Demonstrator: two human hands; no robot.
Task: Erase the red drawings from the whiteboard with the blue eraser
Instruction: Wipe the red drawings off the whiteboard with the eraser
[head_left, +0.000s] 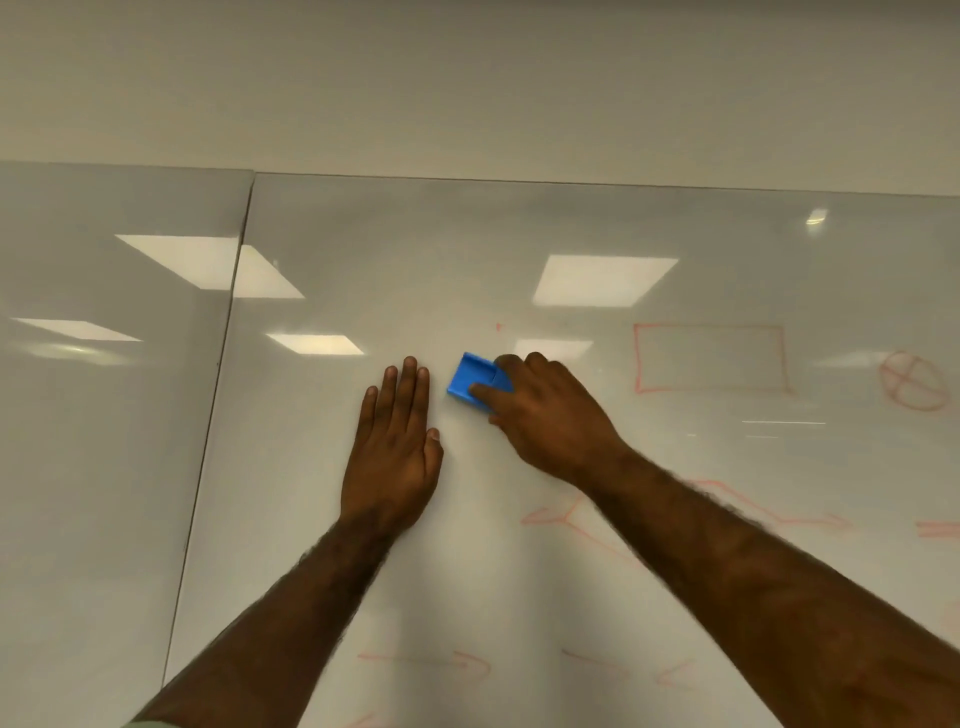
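My right hand (545, 415) grips the blue eraser (472, 382) against the whiteboard (363, 249), thumb on its near side and fingers over its far end. My left hand (397, 447) lies flat on the board just left of the eraser, fingers straight. A small red mark (499, 327) sits above the eraser. To the right are a red rectangle (710, 358) and a red crossed circle (914, 381). Red arrow-like lines (558, 517) run under my right forearm, which hides part of them. Fainter red strokes (457, 665) lie near the bottom.
A vertical seam (228, 338) separates this panel from another whiteboard panel (104, 415) on the left. A plain wall (467, 88) rises above the boards. Ceiling lights reflect off the glossy surface.
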